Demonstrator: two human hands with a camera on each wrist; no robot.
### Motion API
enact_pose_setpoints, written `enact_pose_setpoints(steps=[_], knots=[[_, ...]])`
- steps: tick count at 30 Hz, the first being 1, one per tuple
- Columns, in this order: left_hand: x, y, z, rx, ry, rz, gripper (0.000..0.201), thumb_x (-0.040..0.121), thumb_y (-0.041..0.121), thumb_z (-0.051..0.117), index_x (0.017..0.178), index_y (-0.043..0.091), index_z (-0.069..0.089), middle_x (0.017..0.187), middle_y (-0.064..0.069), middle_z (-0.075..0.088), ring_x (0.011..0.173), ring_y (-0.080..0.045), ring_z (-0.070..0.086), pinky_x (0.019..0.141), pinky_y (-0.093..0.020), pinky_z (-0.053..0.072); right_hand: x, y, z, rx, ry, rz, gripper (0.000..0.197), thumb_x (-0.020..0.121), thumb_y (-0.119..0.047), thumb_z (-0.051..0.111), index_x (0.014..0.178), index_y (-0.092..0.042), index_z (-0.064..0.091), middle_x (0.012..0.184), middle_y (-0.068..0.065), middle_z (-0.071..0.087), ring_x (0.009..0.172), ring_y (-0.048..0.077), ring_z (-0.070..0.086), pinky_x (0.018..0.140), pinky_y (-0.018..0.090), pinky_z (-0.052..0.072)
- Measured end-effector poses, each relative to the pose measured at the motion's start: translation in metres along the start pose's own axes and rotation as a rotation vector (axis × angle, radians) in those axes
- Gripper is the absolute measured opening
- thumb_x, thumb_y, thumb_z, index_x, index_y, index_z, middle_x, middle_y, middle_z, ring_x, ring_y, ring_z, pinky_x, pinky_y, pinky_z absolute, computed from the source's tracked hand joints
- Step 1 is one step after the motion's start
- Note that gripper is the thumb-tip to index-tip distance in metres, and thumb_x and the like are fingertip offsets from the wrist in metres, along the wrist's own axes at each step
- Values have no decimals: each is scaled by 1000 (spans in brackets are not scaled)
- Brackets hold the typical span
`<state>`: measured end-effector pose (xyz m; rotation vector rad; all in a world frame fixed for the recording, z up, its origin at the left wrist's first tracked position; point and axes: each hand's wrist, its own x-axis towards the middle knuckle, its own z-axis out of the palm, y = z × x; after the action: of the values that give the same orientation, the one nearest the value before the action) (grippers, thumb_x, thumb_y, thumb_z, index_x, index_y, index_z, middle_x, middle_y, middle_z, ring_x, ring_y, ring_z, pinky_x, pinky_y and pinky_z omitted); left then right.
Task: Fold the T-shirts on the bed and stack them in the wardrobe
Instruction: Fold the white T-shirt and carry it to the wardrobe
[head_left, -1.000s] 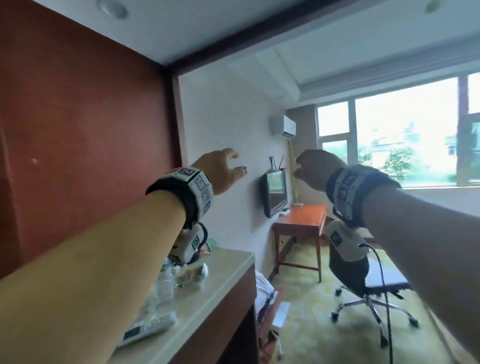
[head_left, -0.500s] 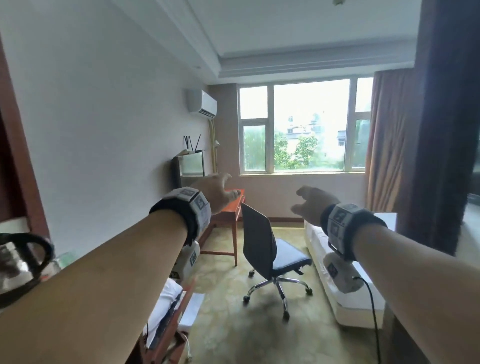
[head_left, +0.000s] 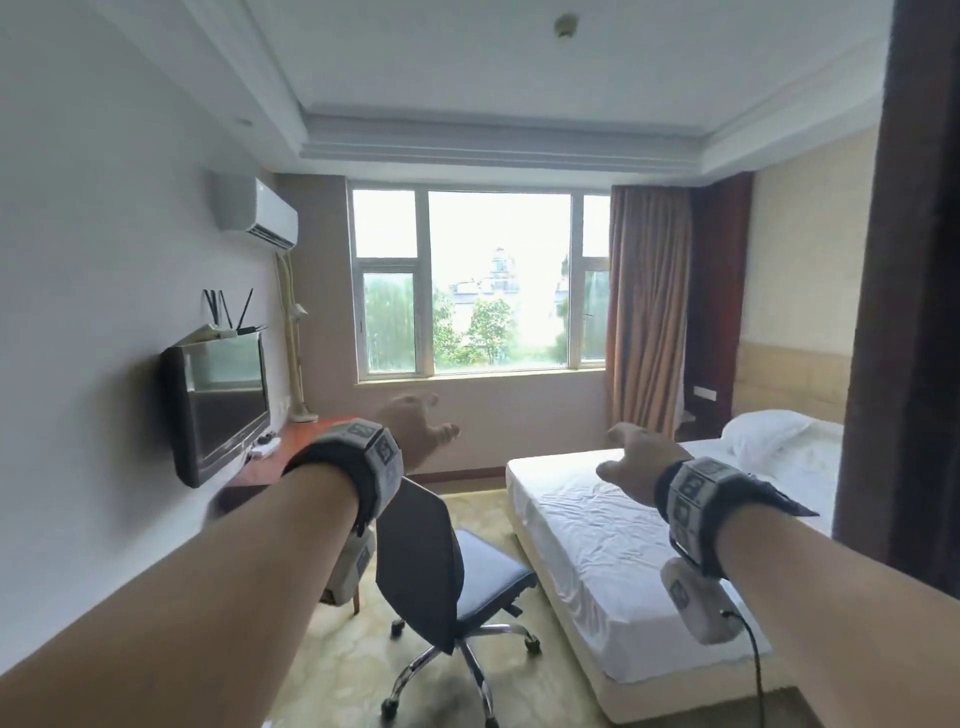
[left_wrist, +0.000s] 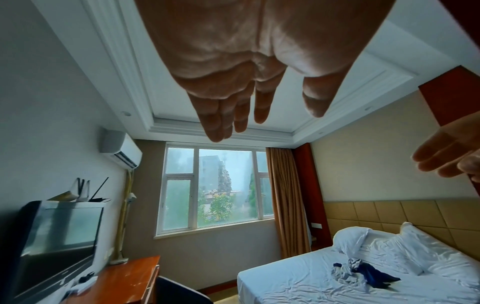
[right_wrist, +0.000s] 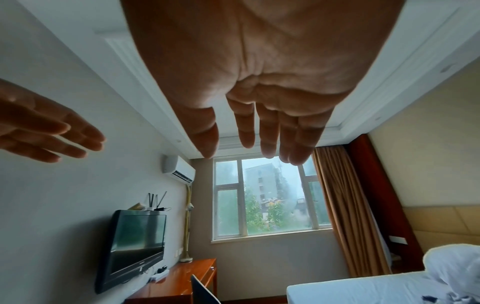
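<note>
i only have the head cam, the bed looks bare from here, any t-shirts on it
Observer: Yes. The left wrist view shows a crumpled pile of clothes on the bed, dark blue and pale grey, lying in front of the pillows.
Operator: is either hand carrying anything
Observer: No. The left hand shows a bare palm with straight fingers in its wrist view.
Operator: and the right
Observer: The right hand is bare too, its fingers straight and slightly spread.
</note>
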<state>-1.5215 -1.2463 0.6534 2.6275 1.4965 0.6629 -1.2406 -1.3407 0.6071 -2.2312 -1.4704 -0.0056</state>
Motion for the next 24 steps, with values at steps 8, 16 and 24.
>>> enact_pose_setpoints(steps=[8,16,24], knots=[[152,12,76,-65,-58,157,62,101,49,56,153,19,41,157,0,44,142,-20,44,115,-36,34,114,50,31,-13,3,163,61,91,-33,61,147,-20,44,148,1,52,130,22,53,104,32,42],[323,61,182,-65,-143,254,63,100,50,56,154,21,40,158,2,43,143,-19,43,115,-35,33,260,149,68,60,35,317,60,89,-33,62,146,-21,45,140,1,59,117,20,60,94,30,47],[493,119,280,-76,-209,356,63,100,52,55,153,22,41,157,0,45,141,-21,44,113,-33,35,397,247,77,34,61,462,56,83,-37,62,137,-22,54,126,-2,65,111,21,61,93,32,48]])
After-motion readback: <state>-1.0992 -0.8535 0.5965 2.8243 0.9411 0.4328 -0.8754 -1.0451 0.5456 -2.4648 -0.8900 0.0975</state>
